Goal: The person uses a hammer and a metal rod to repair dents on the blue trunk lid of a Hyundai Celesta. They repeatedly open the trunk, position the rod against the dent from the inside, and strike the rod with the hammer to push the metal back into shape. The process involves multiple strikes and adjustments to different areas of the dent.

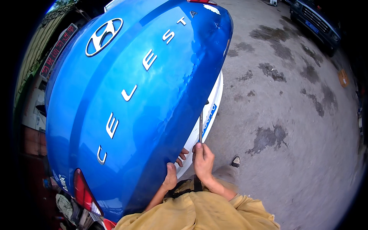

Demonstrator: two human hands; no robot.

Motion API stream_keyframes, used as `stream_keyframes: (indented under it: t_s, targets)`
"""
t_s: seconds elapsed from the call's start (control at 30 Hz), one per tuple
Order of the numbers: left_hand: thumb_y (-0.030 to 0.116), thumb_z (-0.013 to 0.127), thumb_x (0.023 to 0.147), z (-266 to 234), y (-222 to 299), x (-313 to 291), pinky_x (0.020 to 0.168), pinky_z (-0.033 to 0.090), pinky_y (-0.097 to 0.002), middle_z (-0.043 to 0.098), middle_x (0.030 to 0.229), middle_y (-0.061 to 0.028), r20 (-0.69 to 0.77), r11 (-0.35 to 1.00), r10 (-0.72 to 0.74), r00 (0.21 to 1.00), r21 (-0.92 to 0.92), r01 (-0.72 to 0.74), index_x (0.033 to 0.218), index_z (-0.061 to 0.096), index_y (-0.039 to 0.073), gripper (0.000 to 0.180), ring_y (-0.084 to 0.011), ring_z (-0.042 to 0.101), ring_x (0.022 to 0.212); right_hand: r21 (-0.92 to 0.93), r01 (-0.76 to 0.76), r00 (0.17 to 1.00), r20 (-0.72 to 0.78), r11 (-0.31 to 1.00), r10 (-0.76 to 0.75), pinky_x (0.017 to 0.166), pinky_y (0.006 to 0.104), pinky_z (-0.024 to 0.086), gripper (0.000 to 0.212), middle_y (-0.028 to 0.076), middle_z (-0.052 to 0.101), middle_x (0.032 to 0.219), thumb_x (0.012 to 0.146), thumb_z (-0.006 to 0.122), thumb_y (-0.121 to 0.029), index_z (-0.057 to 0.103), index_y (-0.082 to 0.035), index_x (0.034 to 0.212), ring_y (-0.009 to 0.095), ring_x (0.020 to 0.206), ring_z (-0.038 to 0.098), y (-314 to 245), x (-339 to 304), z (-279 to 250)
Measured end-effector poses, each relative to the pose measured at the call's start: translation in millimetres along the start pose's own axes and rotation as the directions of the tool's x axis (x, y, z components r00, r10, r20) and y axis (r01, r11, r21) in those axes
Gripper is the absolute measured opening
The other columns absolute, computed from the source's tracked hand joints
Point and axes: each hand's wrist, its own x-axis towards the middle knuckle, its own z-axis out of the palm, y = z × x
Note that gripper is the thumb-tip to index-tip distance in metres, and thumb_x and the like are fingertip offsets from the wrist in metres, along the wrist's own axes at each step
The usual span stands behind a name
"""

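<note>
A blue car trunk lid (126, 115) stands before me, with silver letters and an oval emblem. Its surface is dented and rippled toward the upper right, where paint has come off. At its lower edge my left hand (172, 175) grips the lid, thumb on the outside and fingers showing past the edge. Just right of it, my right hand (203, 160) is closed round a thin dark metal bar (201, 128). The bar points up along the lid's edge, in front of a white bumper (219, 90) and a blue license plate (209, 118). The bar's upper tip is hard to make out.
Grey concrete floor (306, 165) with dark wet stains spreads to the right. A dark vehicle (316, 23) is parked at the far right, and an orange-brown object (343, 78) lies beyond the stains. The red tail light (86, 191) is at the lower left.
</note>
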Motion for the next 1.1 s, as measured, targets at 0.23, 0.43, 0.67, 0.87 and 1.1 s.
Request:
stream_keyframes:
  t_s: [0.23,0.43,0.67,0.87,1.1]
  targets:
    - [0.07,0.031,0.099,-1.7,15.8,8.6,0.085,0.048,-0.036,0.06,0.127,-0.0165,0.029,0.995,0.085,0.996,0.044,-0.086,0.136,0.051,-0.002,0.084,-0.0246,0.059,0.111,0.053,0.063,0.997,-0.056,0.997,-0.06,0.052,0.0336,0.042,0.044,0.008,0.055,0.059,0.107,0.049,-0.033,0.058,0.001,0.081,0.015,0.054,0.053,16.3,2.2,18.6]
    - [0.066,0.027,0.101,-4.5,7.1,7.1,0.095,0.045,-0.039,0.055,0.135,-0.0194,0.013,0.981,0.144,0.99,0.128,-0.144,0.143,0.044,-0.003,0.083,-0.0285,0.055,0.124,-0.045,0.08,0.996,0.054,0.996,-0.078,0.053,0.0368,0.042,0.044,0.01,0.057,0.061,0.107,0.048,-0.035,0.058,0.001,0.083,0.022,0.056,0.057,-8.4,1.8,-3.0]
    - [0.058,0.031,0.104,6.1,1.9,13.8,0.103,0.04,-0.0425,0.053,0.141,-0.0186,-0.02,0.969,0.241,0.97,0.057,-0.239,0.144,0.044,-0.002,0.073,-0.0299,0.049,0.132,-0.107,0.1,0.991,0.096,0.989,-0.089,0.06,0.0426,0.048,0.036,0.02,0.066,0.075,0.106,0.049,-0.029,0.058,0.003,0.092,0.037,0.066,0.065,-31.9,1.9,-21.3]
    - [0.056,0.032,0.103,37.0,-16.6,63.4,0.105,0.039,-0.0427,0.052,0.142,-0.0191,-0.097,0.976,0.179,0.979,-0.11,-0.189,0.145,0.042,-0.004,0.074,-0.0313,0.05,0.132,-0.117,0.082,0.992,0.103,0.99,-0.071,0.063,0.0462,0.049,0.031,0.024,0.066,0.077,0.105,0.05,-0.026,0.057,0.003,0.097,0.045,0.073,0.066,-36.5,-5.6,-10.7]
    - [0.049,0.032,0.105,57.6,-9.9,79.8,0.088,0.045,-0.0367,0.05,0.143,-0.0191,-0.031,0.867,0.163,0.986,-0.472,-0.158,0.144,0.042,-0.006,0.068,-0.0315,0.056,0.118,-0.177,0.214,0.976,0.086,0.961,-0.202,0.07,0.0435,0.051,0.034,0.022,0.065,0.088,0.101,0.058,-0.022,0.053,0.004,0.123,0.037,0.077,0.066,-6.1,-29.5,-18.2]
